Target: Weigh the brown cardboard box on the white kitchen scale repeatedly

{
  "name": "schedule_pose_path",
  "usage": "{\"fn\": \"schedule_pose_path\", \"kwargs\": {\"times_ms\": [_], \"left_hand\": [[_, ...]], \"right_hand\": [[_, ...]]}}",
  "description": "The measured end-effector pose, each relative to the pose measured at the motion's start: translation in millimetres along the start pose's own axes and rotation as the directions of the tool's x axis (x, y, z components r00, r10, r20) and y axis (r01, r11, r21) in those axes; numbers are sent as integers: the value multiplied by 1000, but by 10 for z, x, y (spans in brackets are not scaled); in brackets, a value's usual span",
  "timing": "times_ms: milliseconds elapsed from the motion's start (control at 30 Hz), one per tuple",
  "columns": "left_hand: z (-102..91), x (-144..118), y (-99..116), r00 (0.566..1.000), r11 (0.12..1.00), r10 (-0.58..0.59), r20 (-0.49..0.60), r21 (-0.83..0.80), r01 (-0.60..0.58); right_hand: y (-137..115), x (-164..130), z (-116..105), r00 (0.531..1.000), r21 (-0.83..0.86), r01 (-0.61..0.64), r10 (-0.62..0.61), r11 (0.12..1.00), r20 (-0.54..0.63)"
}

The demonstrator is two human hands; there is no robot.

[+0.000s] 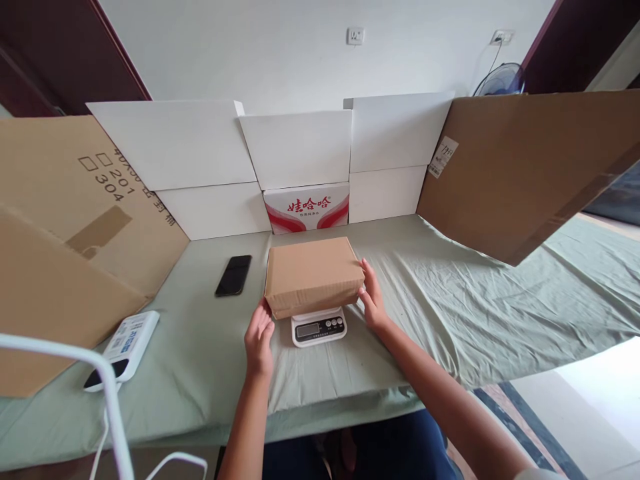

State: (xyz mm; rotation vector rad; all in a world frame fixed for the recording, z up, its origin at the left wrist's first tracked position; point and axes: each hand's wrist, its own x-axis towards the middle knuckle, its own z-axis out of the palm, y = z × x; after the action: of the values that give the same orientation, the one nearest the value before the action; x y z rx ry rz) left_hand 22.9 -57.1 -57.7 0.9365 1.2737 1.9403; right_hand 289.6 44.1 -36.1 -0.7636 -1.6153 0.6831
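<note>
A closed brown cardboard box [313,273] is at the middle of the cloth-covered table, over a white digital kitchen scale [319,339]. The scale's front panel, with its grey display and round buttons, shows below the box, while its platform is mostly hidden. My left hand [260,333] grips the box at its near left corner. At the right end, my right hand [373,293] has its thumb on the near side and its fingers around the corner. Whether the box's full weight rests on the scale, I cannot tell.
A black phone [233,275] lies left of the box. Further left are a white device [125,347] and a white curved tube [75,350]. White panels [295,150], a red-and-white carton [306,208] and large cardboard sheets [520,167] surround the green cloth [440,287].
</note>
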Motion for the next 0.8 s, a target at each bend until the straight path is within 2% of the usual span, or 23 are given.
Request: {"fn": "schedule_pose_path", "kwargs": {"times_ms": [233, 567, 667, 800], "left_hand": [[1, 5, -19, 1000, 1000, -8, -3, 19, 8], [-14, 7, -1, 997, 995, 21, 72, 99, -28], [24, 178, 108, 994, 993, 56, 97, 102, -66], [255, 677, 258, 980, 990, 104, 169, 81, -119]], "right_hand": [[-65, 16, -6, 1000, -23, 23, -23, 999, 14], [-137, 28, 38, 1000, 18, -14, 14, 1000, 11], [-218, 194, 36, 1000, 46, -14, 13, 999, 3], [-194, 643, 99, 999, 87, 26, -24, 996, -26]]}}
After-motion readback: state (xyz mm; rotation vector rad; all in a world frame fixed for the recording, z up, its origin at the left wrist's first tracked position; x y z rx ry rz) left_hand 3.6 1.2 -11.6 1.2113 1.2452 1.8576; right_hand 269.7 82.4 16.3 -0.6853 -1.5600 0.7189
